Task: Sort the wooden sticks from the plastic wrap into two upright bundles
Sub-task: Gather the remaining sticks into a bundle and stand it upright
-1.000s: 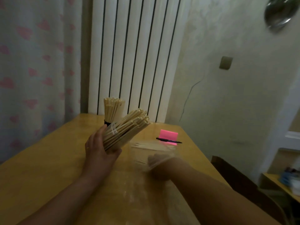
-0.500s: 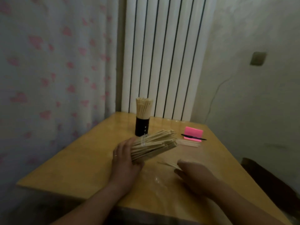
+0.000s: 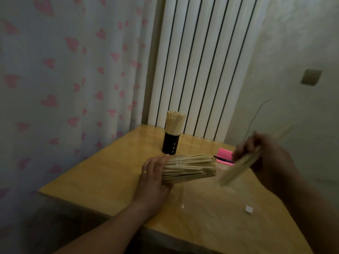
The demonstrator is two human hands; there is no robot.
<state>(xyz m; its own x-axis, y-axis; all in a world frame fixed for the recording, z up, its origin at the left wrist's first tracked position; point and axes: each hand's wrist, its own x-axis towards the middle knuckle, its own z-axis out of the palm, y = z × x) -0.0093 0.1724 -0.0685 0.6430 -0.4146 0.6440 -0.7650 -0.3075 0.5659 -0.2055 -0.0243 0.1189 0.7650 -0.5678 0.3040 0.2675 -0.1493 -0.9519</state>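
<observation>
My left hand (image 3: 153,177) grips a thick bundle of wooden sticks (image 3: 189,168) that lies nearly level, tips pointing right, with clear plastic wrap round its near end. My right hand (image 3: 264,156) is raised at the right and holds a few sticks (image 3: 238,169) slanting down to the left, blurred by motion. At the back of the table a black cup (image 3: 170,143) carries an upright bundle of sticks (image 3: 174,122). Clear plastic wrap (image 3: 205,197) lies flat on the table below the hands.
The wooden table (image 3: 102,173) stands in a corner, with a heart-print curtain at the left and a white radiator (image 3: 198,70) behind. A pink pad (image 3: 224,153) with a black pen (image 3: 221,159) lies beyond the bundle. A small white scrap (image 3: 249,209) lies near the right.
My right hand has lifted off the table with a few sticks and swung up to the right. The left hand's bundle has levelled out. The view has turned left.
</observation>
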